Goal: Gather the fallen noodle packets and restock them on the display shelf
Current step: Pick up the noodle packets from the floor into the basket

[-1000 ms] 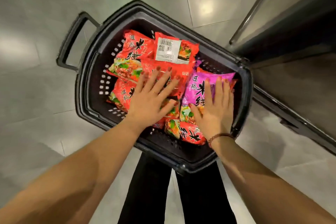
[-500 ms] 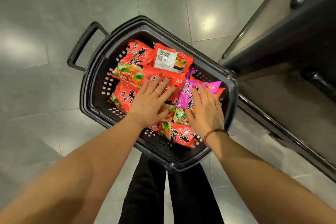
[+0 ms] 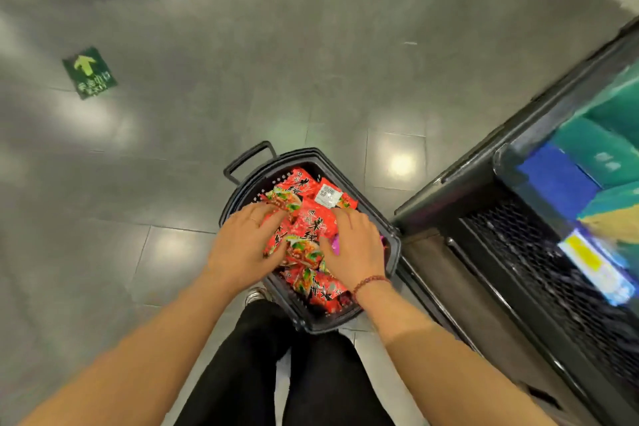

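Currently: packets (image 3: 313, 223) piled in basket (image 3: 394, 249) on floor (image 3: 207, 114), just beside shelf (image 3: 484, 252). Grip status: left hand (image 3: 242, 245) grasps packets at pile's left side, fingers curled; right hand (image 3: 356, 245) grasps packets at right side, thumb against central packet.

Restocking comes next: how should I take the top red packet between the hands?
Pinch its side edges from above: the red packet lies face up atop the pile, left hand and right hand at either side.
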Tool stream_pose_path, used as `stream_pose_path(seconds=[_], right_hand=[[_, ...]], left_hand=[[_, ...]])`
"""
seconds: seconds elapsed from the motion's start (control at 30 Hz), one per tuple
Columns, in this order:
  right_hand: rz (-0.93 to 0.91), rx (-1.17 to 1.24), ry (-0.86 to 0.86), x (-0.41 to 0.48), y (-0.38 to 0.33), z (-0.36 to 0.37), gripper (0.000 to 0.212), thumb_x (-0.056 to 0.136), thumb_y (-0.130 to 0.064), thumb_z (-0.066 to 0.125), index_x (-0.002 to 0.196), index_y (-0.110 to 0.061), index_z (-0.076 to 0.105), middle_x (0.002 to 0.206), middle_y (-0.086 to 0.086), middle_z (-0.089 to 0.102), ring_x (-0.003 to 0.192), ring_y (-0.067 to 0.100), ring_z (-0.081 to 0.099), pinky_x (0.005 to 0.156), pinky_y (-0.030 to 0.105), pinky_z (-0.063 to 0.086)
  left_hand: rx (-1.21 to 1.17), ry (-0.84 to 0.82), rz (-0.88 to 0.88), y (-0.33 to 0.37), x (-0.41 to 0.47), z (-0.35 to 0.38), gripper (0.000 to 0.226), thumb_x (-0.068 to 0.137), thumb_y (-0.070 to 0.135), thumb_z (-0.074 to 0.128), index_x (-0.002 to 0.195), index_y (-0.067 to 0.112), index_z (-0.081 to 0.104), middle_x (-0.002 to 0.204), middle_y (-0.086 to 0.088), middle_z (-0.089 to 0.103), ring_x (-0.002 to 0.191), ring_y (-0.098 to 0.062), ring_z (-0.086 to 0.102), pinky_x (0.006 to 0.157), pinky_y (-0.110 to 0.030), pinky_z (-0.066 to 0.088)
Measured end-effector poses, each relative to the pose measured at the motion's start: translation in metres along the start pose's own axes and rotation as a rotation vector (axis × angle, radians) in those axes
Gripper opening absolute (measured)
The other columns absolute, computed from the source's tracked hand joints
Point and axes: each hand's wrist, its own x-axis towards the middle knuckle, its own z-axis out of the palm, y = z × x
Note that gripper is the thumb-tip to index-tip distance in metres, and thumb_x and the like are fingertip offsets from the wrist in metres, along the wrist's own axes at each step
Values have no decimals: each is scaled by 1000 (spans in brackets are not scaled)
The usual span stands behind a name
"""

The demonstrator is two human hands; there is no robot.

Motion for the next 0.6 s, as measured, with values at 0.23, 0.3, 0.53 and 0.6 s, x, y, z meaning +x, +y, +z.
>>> stream_pose_path(seconds=[0.23,0.3,0.53,0.6], right_hand=[[-113,-45,-33,19,-57,-20,47,90,-45,49,128,-18,52,123,-2,56,116,20,47,101,35,37],[-98,-58,-50,27,-72,-16,47,89,-46,49,128,-19,51,124,-3,55,117,19,47,101,35,37],[46,-91,-1,68,-140,9,41,89,-42,56,121,-18,57,116,-1,58,109,21,50,93,36,40],[120,-99,1,79,-161,15,39,89,-43,55,120,-19,57,115,-2,58,108,20,50,92,35,39]], left_hand=[[-63,172,-47,-26,-19,-53,52,83,45,48,122,14,64,113,-5,65,100,-27,62,74,-36,52],[-80,176,-67,-49,-21,-60,53,83,47,47,122,15,64,110,-4,66,99,-26,63,74,-35,53],[-128,55,-8,-161,-9,-84,59,83,53,44,129,19,60,121,-2,62,113,-22,57,85,-34,52],[-123,29,33,-192,-1,-94,61,84,55,43,130,20,59,123,-3,62,115,-23,56,87,-35,52]])
